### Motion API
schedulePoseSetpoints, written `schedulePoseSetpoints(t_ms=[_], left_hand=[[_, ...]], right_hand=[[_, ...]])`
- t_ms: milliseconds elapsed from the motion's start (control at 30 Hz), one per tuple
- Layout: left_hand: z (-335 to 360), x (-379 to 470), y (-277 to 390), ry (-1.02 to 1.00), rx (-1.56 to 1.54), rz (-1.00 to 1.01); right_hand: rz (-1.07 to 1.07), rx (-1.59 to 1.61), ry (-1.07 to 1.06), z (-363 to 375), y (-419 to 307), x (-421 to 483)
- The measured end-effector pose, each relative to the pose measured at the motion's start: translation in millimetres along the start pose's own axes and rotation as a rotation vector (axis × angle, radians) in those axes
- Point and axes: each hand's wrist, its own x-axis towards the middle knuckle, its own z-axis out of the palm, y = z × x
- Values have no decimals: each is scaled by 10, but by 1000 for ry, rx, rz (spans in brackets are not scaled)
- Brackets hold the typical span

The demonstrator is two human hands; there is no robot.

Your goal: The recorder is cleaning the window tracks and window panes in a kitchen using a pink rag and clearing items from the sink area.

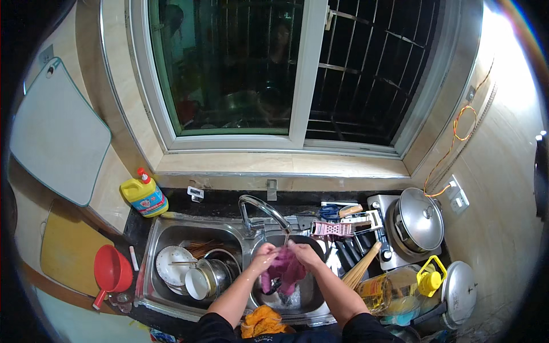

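Observation:
Between my two hands a wet pink-purple cloth [285,266] is stretched over the right basin of a double stainless-steel sink [315,305]. My left hand [264,257] grips its upper left edge, and my right hand [305,254] pinches the upper right. Water runs from the curved chrome faucet [268,209] onto the cloth's top. The lower part of the cloth hangs into the basin, where splashing water shows beneath it. An orange cloth [262,322] is draped at the sink's front edge, below my left forearm.
The left basin holds plates [173,261], a white bowl [197,284], a metal pot [218,274] and chopsticks. At right stand bamboo sticks [362,268], an oil jug [388,291], a pink grater [332,228] and a stove with a lidded pan [420,218]. A red ladle [112,270] and yellow detergent bottle [146,197] are left.

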Motion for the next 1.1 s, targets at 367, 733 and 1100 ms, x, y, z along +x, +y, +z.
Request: schedulePoseSetpoints(t_ms=[367,733,1100], left_hand=[[261,-296,398,-205,-63,80],[455,4,346,-208,653,-84],[663,-160,761,-392,891,523]], right_hand=[[-350,128,-90,183,-176,-438],[-253,687,472,-434,472,-73],[69,1193,-337,105,467,-289]])
